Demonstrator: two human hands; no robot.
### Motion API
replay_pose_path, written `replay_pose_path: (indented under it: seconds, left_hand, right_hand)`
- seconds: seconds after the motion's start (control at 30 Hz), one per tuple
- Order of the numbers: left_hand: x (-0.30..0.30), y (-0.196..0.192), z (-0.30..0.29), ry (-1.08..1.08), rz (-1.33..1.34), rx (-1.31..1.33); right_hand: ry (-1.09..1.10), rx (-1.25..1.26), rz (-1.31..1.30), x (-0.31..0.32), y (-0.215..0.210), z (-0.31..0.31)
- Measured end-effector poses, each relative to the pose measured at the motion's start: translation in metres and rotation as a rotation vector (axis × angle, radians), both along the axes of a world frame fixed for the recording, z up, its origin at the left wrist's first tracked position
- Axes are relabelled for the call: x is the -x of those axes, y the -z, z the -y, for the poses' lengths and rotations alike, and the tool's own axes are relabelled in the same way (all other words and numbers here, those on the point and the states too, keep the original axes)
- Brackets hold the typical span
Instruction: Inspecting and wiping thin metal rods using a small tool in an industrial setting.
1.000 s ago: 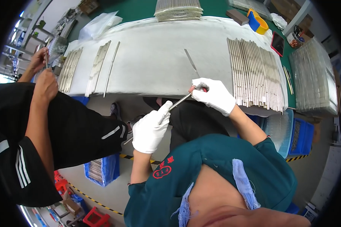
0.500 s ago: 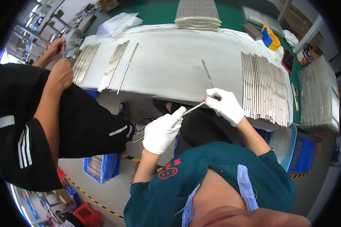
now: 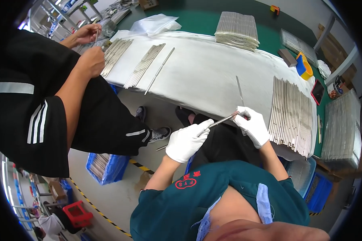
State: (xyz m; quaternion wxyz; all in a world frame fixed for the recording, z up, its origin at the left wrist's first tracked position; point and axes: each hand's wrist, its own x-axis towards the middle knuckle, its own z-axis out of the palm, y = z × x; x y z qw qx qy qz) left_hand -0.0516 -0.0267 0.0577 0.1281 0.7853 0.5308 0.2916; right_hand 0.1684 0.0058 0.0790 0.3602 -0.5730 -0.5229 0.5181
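Both my hands wear white gloves and share one thin metal rod [image 3: 220, 120], held below the near edge of the white-covered table [image 3: 205, 68]. My left hand [image 3: 186, 141] grips the rod's lower end and my right hand [image 3: 252, 125] pinches its upper end. Another single rod [image 3: 239, 90] lies on the cloth just above my right hand. A wide row of similar rods [image 3: 291, 114] lies side by side to the right of my right hand.
A person in black stands at the left, hands [image 3: 87, 34] at rod rows [image 3: 144, 65] on the table's left end. A rod stack [image 3: 236, 30] sits at the far edge. Blue bins [image 3: 104, 166] of rods stand on the floor; a rod tray [image 3: 342, 132] at right.
My hands stay on the same rod, now held a little lower and nearer the table edge. The view has shifted, showing more of the person at the left.
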Motion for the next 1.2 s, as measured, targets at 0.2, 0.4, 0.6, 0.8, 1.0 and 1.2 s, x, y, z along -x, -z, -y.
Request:
replay_pose_path:
  seconds: [0.2,0.4,0.6,0.8,1.0,1.2]
  left_hand:
    - [0.001,0.002,0.001,-0.002,0.000,-0.035]
    - [0.001,-0.005,0.002,-0.020,-0.031,0.057]
    - [0.000,-0.004,0.002,-0.028,-0.046,0.044]
    - [0.001,0.005,0.001,0.000,-0.016,-0.043]
    - [0.000,0.007,0.001,0.002,0.003,-0.061]
    - [-0.002,0.007,0.000,0.005,0.001,-0.072]
  right_hand:
    - [0.009,0.004,0.000,0.002,0.002,-0.001]
    - [0.008,-0.019,0.015,0.002,0.008,-0.002]
    - [0.014,-0.029,0.019,0.003,0.008,-0.002]
    - [0.012,-0.034,-0.001,0.003,0.008,-0.001]
    - [0.019,-0.038,0.002,0.003,0.007,0.000]
    - [0.039,-0.054,0.001,0.004,0.007,0.001]
